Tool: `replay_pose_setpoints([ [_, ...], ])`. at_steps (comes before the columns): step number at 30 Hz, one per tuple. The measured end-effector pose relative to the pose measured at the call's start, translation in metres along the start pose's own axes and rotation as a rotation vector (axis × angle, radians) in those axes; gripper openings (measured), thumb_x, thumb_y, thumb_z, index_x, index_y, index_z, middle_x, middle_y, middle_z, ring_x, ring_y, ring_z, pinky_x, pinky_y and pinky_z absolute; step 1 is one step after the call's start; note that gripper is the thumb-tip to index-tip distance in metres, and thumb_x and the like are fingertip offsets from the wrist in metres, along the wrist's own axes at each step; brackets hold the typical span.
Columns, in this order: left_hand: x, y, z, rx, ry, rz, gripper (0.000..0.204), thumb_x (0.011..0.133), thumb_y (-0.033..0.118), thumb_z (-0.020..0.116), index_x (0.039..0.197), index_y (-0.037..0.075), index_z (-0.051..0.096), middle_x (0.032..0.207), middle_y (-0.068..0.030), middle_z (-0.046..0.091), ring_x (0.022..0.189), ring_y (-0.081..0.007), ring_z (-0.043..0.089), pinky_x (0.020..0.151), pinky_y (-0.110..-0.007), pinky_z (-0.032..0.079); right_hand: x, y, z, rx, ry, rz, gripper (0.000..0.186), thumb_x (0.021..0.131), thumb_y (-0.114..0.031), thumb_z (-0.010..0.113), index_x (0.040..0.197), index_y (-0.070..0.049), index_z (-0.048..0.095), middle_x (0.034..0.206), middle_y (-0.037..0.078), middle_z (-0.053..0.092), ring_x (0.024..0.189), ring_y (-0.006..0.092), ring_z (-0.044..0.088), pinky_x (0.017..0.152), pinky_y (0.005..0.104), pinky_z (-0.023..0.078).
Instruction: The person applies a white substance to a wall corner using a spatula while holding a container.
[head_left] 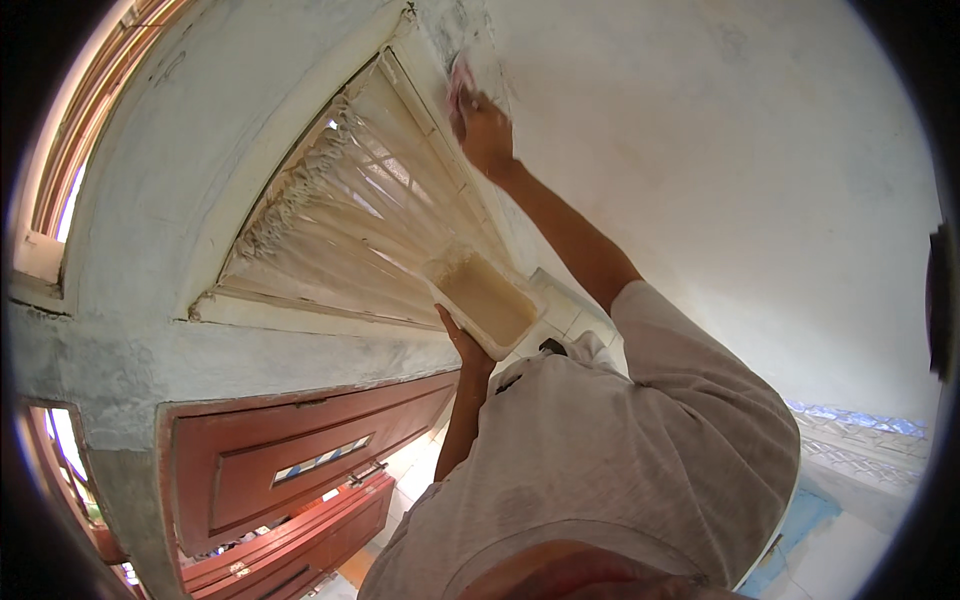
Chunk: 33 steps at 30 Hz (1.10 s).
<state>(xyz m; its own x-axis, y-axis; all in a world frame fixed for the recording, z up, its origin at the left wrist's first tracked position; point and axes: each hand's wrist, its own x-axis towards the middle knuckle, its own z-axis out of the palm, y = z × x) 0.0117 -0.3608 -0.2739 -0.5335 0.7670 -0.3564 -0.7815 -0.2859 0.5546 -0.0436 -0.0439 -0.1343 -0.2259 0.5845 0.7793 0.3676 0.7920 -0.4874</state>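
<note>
My left hand [468, 346] grips the lower side of a pale rectangular plastic tub [436, 270] and holds it in front of my body. Murky light-brown liquid [488, 302] lies inside the tub. Stretched up and forward, my right hand [486, 128] is closed around a pink cloth [461, 82]. The cloth is against the stained wall strip [440, 30] in the corner, beside the window frame. Some of its fingers are hidden by the hand's back.
A gathered sheer curtain [350, 210] covers the window to the left. Below it stands a reddish-brown panelled door [260, 465]. A wide white wall [720, 130] fills the right side. Pale floor tiles [565, 310] show beneath the tub.
</note>
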Motion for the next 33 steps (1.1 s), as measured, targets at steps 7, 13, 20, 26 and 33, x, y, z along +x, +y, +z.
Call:
replay_pose_setpoints([
  [7,-0.001,0.005,-0.014,0.054,0.017,0.070,0.077,0.104,0.070,0.033,0.156,0.014,0.039,0.148,-0.0087,0.051,0.132,-0.0267,0.052,0.109,-0.041,0.047,-0.077,0.032,-0.026,0.169,-0.001,0.241,0.029,0.093,-0.018,0.065,0.118,-0.005,0.071,0.109,0.015,0.073,0.097,0.0353,0.070,0.084,0.0449,0.058],
  [13,-0.018,0.015,0.003,0.070,0.078,0.064,0.079,0.103,0.071,0.032,0.157,0.014,0.037,0.149,-0.0091,0.049,0.133,-0.0268,0.051,0.110,-0.041,0.047,-0.032,0.095,0.000,-0.008,-0.088,0.361,0.027,0.096,-0.018,0.064,0.117,-0.003,0.072,0.101,0.019,0.072,0.087,0.0350,0.072,0.080,0.0447,0.057],
  [20,-0.018,0.013,-0.016,0.111,0.096,0.114,0.080,0.103,0.072,0.032,0.158,0.014,0.036,0.152,-0.0100,0.047,0.136,-0.0281,0.049,0.111,-0.042,0.046,-0.049,0.016,0.012,0.015,-0.040,0.254,0.033,0.095,-0.012,0.063,0.126,-0.002,0.068,0.095,0.015,0.071,0.078,0.0316,0.071,0.070,0.0418,0.058],
  [26,-0.020,0.013,-0.012,0.126,0.113,0.097,0.079,0.103,0.071,0.032,0.158,0.015,0.036,0.151,-0.0098,0.049,0.134,-0.0284,0.051,0.110,-0.042,0.048,-0.082,0.018,-0.019,0.352,-0.085,0.281,0.027,0.096,-0.015,0.063,0.121,-0.005,0.070,0.104,0.021,0.072,0.084,0.0396,0.070,0.076,0.0474,0.057],
  [33,-0.015,0.011,-0.009,0.033,0.023,0.075,0.078,0.103,0.071,0.033,0.156,0.015,0.039,0.149,-0.0088,0.051,0.133,-0.0284,0.053,0.110,-0.044,0.048,0.030,0.027,-0.027,0.097,0.087,0.115,0.034,0.094,-0.020,0.065,0.122,0.000,0.068,0.105,0.023,0.070,0.090,0.0405,0.070,0.080,0.0504,0.057],
])
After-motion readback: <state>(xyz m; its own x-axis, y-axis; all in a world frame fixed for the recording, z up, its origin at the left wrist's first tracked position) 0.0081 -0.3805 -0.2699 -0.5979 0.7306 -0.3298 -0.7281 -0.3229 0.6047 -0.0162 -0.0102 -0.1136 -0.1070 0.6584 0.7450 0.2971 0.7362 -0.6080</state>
